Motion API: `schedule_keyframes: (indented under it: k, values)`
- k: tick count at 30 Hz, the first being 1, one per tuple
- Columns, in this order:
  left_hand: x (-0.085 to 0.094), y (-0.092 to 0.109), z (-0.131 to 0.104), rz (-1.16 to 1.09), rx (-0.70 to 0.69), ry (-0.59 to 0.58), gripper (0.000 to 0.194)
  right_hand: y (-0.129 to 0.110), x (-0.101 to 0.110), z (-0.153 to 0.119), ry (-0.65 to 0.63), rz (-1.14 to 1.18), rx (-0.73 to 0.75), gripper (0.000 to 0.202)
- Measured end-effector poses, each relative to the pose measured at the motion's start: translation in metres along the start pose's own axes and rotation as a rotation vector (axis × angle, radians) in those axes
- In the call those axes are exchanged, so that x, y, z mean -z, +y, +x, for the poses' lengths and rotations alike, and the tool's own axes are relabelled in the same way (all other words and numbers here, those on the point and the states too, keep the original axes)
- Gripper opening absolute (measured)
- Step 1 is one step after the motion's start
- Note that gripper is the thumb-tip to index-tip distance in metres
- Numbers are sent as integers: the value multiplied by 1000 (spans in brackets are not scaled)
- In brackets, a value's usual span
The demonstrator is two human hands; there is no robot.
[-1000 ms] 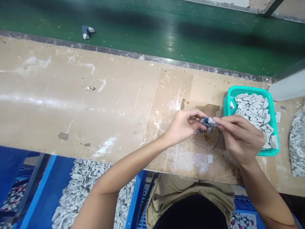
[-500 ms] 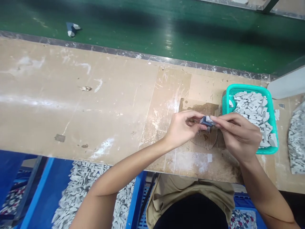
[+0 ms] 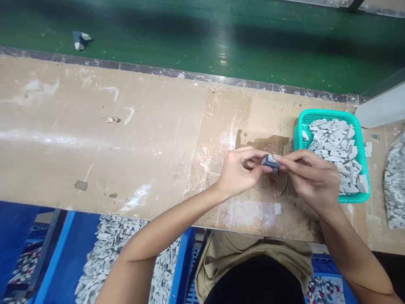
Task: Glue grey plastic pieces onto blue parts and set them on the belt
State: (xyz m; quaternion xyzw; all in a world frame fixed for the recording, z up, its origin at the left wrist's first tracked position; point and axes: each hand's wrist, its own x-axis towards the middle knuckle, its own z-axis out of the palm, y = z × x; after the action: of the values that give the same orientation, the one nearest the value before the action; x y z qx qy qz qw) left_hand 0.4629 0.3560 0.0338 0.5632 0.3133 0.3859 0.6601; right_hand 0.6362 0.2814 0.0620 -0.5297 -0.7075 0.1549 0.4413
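Single head-worn view, looking steeply down and forward, close over workbench (image 3: pixel 126 139), conveyor belt (image 3: pixel 202 38) beyond

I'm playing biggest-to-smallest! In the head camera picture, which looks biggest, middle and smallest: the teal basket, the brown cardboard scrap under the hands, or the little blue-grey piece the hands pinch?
1. Teal basket, clearly the largest.
2. Brown cardboard scrap, though the left hand and right hand cover some of it, so its full size is unsure.
3. Blue-grey piece, by far the smallest.
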Motion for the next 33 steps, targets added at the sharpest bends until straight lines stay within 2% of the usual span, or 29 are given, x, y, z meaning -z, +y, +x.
schedule_keyframes:
  k: [5,8,11,14,17,23,27,30,33]
  values:
    - [0,-4,-2,86,-157,31,12,-1,-5,-2,1,-31,42,48]
    - [2,-10,0,120,-279,44,21,0,-7,-4,-11,-86,83,45]
    - [6,-12,4,190,-382,28,30,0,-9,-7,16,-181,170,54]
    - [10,-10,6,241,-482,7,30,-2,-10,-8,94,-199,241,68]
    - [13,-7,6,260,-552,4,28,-6,-6,-7,158,-225,260,70]
    - [14,-1,7,188,-513,45,25,-2,9,-7,340,-342,210,60]
    - [13,1,8,93,-467,36,25,3,13,-7,353,-369,153,67]
    - [12,2,8,-23,-338,16,16,6,13,-6,387,-395,167,67]
    - [13,4,7,-255,-101,-57,36,11,13,-3,445,-430,212,63]
